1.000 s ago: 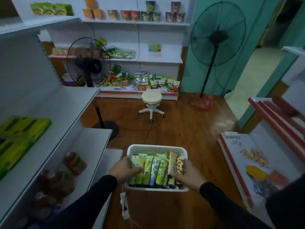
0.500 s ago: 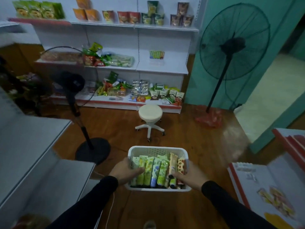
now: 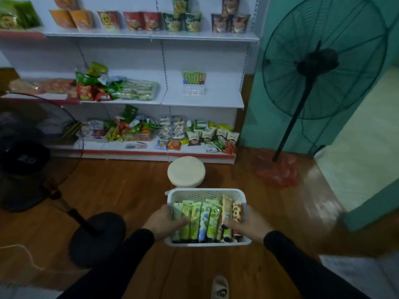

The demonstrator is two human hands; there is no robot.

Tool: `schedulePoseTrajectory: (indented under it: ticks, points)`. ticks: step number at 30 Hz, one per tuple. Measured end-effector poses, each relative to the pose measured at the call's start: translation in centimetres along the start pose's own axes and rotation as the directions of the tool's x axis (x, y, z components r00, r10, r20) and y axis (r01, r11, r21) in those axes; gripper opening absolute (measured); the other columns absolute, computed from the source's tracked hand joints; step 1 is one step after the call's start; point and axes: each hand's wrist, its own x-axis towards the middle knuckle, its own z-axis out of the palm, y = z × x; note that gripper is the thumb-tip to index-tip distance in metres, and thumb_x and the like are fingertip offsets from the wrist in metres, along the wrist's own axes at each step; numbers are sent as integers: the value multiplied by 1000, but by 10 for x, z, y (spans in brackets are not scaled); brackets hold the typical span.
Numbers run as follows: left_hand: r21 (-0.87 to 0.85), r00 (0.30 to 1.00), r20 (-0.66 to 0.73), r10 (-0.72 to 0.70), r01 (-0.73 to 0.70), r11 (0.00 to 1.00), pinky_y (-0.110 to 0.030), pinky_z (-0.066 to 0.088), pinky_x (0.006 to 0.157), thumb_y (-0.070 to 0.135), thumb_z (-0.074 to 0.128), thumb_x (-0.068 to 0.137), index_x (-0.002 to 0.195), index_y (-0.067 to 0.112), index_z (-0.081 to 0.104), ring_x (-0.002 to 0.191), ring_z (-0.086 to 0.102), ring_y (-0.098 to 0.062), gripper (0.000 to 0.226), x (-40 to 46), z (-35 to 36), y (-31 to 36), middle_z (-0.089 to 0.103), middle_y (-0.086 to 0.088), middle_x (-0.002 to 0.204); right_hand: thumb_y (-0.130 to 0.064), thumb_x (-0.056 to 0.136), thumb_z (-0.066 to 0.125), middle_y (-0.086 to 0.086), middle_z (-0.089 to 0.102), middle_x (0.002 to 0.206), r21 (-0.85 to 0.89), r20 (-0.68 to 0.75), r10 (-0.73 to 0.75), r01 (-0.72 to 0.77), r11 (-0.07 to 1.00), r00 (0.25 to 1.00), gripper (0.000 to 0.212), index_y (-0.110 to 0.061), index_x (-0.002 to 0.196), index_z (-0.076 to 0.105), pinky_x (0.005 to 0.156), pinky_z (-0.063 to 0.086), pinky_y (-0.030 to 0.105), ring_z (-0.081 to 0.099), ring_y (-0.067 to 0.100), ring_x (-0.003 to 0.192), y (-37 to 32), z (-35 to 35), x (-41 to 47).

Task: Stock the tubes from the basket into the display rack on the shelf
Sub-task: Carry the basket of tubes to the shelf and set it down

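In the near centre, a white basket (image 3: pixel 207 196) is held at waist height, well apart from the far shelf (image 3: pixel 203 98). Tubes (image 3: pixel 205 221) lie side by side inside, caps nearest the person. They look light, soft-walled and glossy, so likely slippery; a pinch near the stiff cap end seems the surest hold. The left hand (image 3: pixel 164 223) grips the basket's left wall, thumb curled over onto the tubes. The right hand (image 3: pixel 246 223) grips the right wall likewise. On the far shelf stands a clear rack (image 3: pixel 193 84), a few tubes already in it. A round stool (image 3: pixel 186 171) sits between. Tube labels are too blurred to read; red packs (image 3: pixel 142 20) on the top shelf carry writing, illegible
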Motion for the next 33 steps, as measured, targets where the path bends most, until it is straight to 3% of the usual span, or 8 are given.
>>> schedulePoseTrajectory:
  ticks: [10,13,16,19,21,24,27,33]
  points:
    - [-60,993,-75,-87,83,995,-28,58,78,67,70,73,122,23,52,89,67,-4,69,199,-71,56,69,8,106,-70,64,73,-6,65,119,-48,95,-36,41,998,995,87,-22,132,48,90,55,39,66,12,103,-52,-114,217]
    - [-65,993,-74,-87,83,994,-18,54,67,69,69,74,121,27,49,87,65,0,66,263,-98,65,66,13,103,-78,60,69,3,57,133,-86,83,-27,34,996,996,106,-16,141,41,97,51,43,59,20,116,-66,-135,285]
    - [-34,995,-73,-75,72,997,-6,43,53,69,67,75,113,32,42,78,59,7,59,334,-129,69,57,23,93,-80,58,69,-2,60,129,-74,76,-23,28,997,997,105,-21,140,41,96,51,41,61,17,113,-84,-148,354]
    - [-35,996,-49,-70,68,997,-10,46,57,68,68,75,111,31,49,79,61,5,55,405,-167,74,61,19,95,-77,59,71,-6,62,125,-35,57,-25,27,999,998,98,-25,137,43,95,52,39,62,14,112,-109,-164,419]
    - [17,998,-22,-58,58,998,-13,46,56,70,65,77,113,31,51,76,61,6,55,445,-193,81,62,16,98,-80,59,68,-1,56,136,-40,34,-13,14,999,999,106,-22,143,38,100,49,42,56,18,121,-126,-176,456]
    - [61,997,-43,-65,68,996,-14,40,56,72,62,77,120,32,39,79,55,4,63,503,-230,95,55,18,101,-83,57,65,2,46,146,-23,0,8,-8,1000,1000,116,-17,146,33,105,45,42,50,20,128,-148,-194,511]
    - [107,998,-51,-35,41,993,-17,42,56,71,63,77,103,34,46,77,58,1,48,560,-258,109,60,14,95,-84,58,64,2,40,151,-18,-17,22,-23,1000,1000,119,-17,149,29,106,43,40,47,21,132,-165,-212,561]
    - [104,997,-72,-24,31,994,-20,48,61,69,66,75,100,31,56,76,64,0,46,684,-289,137,69,11,86,-75,66,66,5,54,135,-41,-60,38,-40,998,998,100,-12,140,39,101,47,43,55,23,119,-175,-264,685]
